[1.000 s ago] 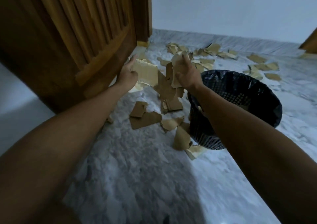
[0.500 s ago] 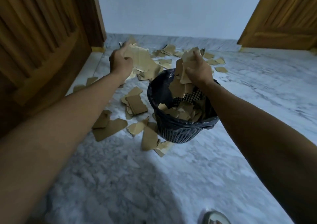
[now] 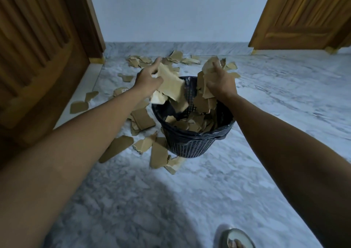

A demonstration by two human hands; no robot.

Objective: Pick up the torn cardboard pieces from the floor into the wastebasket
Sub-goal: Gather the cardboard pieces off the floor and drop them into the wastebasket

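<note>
Presently, in the head view, my left hand (image 3: 147,79) grips a wad of pale torn cardboard pieces (image 3: 170,85) over the near-left rim of the black mesh wastebasket (image 3: 191,143), thumb and fingers pinched round them. My right hand (image 3: 221,85) clenches a second bundle of cardboard (image 3: 206,88) above the basket's right side, some scraps hanging below the fist. The basket, lined with a dark bag, already holds scraps. Many pieces remain on the marble floor (image 3: 266,114): a cluster left of and in front of the basket, another by the far wall. Judgement: both loads should be centred over the opening before letting go, as the left bundle overhangs the rim and could spill outside.
</note>
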